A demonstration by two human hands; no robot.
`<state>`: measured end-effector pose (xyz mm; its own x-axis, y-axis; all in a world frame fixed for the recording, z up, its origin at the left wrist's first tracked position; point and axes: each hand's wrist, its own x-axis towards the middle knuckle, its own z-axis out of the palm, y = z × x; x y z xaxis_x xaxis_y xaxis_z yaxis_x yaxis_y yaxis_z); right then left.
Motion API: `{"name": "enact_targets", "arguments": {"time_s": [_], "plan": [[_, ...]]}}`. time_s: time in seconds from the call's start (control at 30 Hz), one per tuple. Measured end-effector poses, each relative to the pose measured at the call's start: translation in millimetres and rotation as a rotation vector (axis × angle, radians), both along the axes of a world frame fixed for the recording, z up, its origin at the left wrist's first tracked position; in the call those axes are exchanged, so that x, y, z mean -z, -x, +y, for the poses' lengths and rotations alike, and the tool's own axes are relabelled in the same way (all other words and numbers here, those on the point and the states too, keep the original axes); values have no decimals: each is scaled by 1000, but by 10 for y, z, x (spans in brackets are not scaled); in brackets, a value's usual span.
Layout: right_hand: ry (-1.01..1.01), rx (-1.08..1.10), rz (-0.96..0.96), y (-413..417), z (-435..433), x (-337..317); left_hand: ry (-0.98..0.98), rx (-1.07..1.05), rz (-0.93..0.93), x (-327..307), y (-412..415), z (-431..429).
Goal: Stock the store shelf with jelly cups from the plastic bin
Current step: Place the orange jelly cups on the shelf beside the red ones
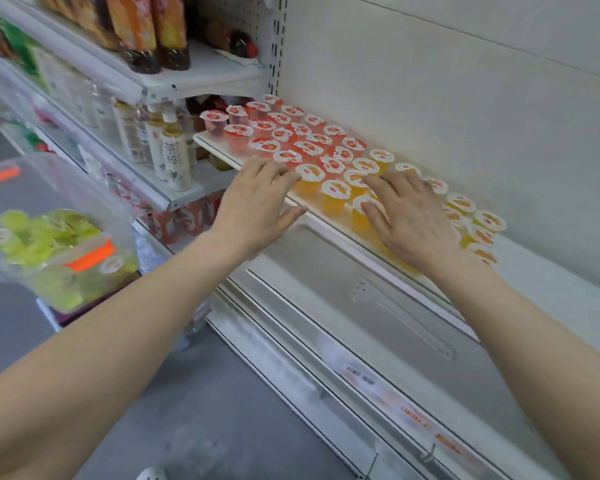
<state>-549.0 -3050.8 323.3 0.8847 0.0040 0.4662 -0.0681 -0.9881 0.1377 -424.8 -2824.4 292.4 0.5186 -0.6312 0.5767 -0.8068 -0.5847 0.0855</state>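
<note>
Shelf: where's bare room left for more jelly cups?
Bare shelf lies right of the last yellow cups, bounded by the back wall and the front edge. Crowded: red cups packed from left end to wall; orange cups fill the middle, where the left hand and right hand rest.

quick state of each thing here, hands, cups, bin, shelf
left hand, open, straight fingers at cup lids near the shelf's front edge
right hand, open, fingers spread over the orange jelly cups
red jelly cups, upright, sealed, packed in rows
orange jelly cups, upright, sealed, beside the red ones
plastic bin, blurred, part full
green jelly cups, heaped in the bin, not yet shelved
shelf, partly stocked, bare past the right hand
</note>
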Motion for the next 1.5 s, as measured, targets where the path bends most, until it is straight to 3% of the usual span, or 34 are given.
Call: {"name": "enact_targets", "arguments": {"time_s": [0.47,0.8,1.13,1.5], "plan": [[-27,-312,27,-1763,2396,432,-79,-309,103,279,-1269,2685],[-80,-498,148,-2691,3385,1001,-87,-499,356,870,-1732,3780],[-82,-562,572,-3916,3829,1779,-125,-626,646,1600,-2378,4161],[-34,-451,1084,-4973,4223,2885,-141,-691,699,2153,-3026,4282]]}}
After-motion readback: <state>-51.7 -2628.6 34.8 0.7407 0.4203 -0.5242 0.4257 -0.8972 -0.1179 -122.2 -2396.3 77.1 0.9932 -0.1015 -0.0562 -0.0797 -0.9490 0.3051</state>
